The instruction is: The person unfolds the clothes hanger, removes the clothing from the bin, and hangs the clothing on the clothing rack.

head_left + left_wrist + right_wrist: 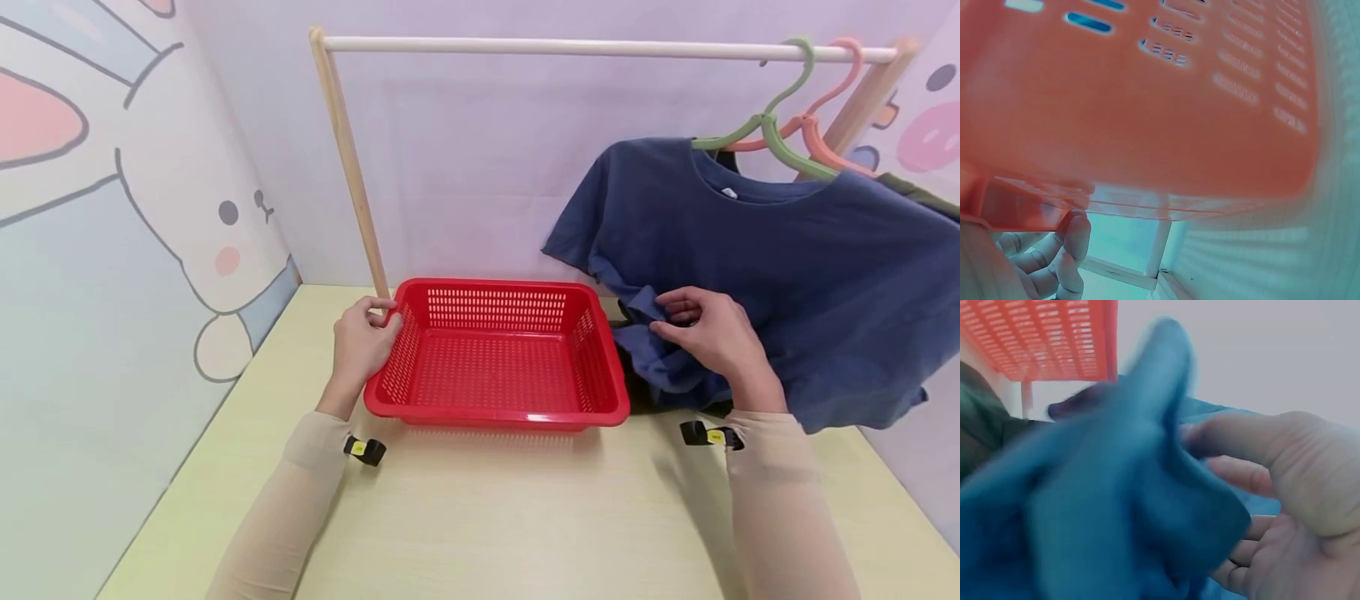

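A red plastic basket (495, 421) with slotted walls stands on the table. At its left rim my left hand (363, 337) grips the edge between thumb and fingers; the left wrist view shows the fingers (1075, 237) curled at the rim, below the basket's outer wall (1116, 125). My right hand (708, 329) holds a bunched fold of a navy T-shirt (757, 242) between thumb and bent fingers, just beyond the basket's right rim. In the right wrist view the blurred cloth (1104, 506) covers the fingertips. The shirt hangs from a green hanger (798, 154).
A rack with a white rail (562, 48) and wooden posts (348, 158) spans the back. Beside the green hanger hangs a pink hanger (825, 150), and a dark green garment (918, 196) shows behind the T-shirt. A cartoon-printed panel (135, 250) borders the table's left side.
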The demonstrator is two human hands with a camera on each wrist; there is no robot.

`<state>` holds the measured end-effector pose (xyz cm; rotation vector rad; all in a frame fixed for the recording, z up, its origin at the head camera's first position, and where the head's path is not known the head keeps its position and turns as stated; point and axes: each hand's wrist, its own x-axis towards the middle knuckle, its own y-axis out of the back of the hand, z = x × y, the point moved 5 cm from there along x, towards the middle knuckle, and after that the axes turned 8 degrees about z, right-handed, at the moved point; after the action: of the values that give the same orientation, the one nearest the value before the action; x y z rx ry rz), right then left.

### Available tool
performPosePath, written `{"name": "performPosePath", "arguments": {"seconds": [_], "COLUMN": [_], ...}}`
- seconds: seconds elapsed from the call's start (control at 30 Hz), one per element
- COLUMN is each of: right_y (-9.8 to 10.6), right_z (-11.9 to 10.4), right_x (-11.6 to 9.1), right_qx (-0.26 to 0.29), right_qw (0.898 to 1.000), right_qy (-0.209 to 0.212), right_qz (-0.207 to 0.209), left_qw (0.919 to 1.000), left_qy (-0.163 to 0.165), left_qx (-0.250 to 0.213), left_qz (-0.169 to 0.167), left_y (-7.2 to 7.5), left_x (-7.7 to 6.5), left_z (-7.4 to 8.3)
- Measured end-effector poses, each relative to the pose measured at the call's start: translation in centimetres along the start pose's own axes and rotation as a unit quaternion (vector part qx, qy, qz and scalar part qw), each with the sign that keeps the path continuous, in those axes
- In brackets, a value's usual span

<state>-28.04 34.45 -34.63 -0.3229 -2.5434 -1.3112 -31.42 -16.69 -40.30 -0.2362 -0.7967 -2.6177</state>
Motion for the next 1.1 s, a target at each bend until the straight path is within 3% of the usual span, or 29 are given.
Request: {"name": "performPosePath", "arguments": {"seconds": [0.1, 0.37, 1.1], "right_y": [-0.1, 0.4, 0.3], "right_z": [-0.2, -0.7, -1.4], "right_x": [-0.2, -0.6, -0.2], "right_qx": [0.006, 0.016, 0.028], "right_qw": [1.000, 0.999, 0.997], "right_qy": [0.000, 0.023, 0.039], "right_qz": [-0.006, 0.027, 0.064], "left_qw": [1.0000, 0.9998, 0.9999], "left_qy": [-0.001, -0.021, -0.010], "left_qx": [0.002, 0.002, 0.002], "left_qz": [-0.002, 0.003, 0.003], "left_y": [-0.1, -0.2, 0.1], "left_x": [-0.1, 0.1, -0.1], "left_z": [0.1, 0.4, -0.1]}}
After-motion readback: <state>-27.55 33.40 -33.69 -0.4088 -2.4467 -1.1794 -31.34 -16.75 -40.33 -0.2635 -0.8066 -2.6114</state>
